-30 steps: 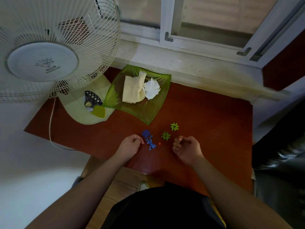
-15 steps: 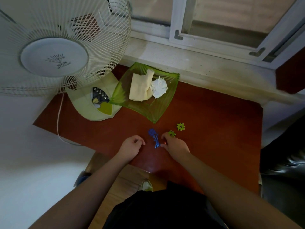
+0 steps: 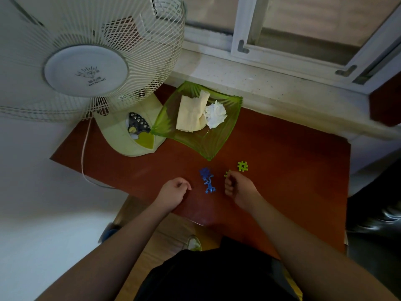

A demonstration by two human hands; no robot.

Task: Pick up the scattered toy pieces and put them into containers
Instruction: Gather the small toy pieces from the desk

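A blue lizard toy (image 3: 207, 180) lies on the red-brown table (image 3: 286, 161) between my hands. A green hash-shaped piece (image 3: 242, 166) lies just beyond my right hand. My right hand (image 3: 237, 186) is curled with a second green piece (image 3: 227, 173) pinched at its fingertips. My left hand (image 3: 173, 190) rests as a loose fist left of the lizard, apart from it, with nothing visible in it. The green glass dish (image 3: 209, 148) stands behind the toys and holds a beige folded paper (image 3: 191, 114) and a crumpled white tissue (image 3: 216, 114).
A white table fan (image 3: 86, 61) looms at the left; its pale green base (image 3: 123, 142) touches the dish's left corner. The fan's cord (image 3: 83, 157) hangs off the table's left edge. A stone window sill (image 3: 271, 85) runs along the back.
My right hand reached left toward the lizard, then drew back right with a green piece at its fingertips. The small red bead by the lizard is no longer visible. My left hand stayed put.
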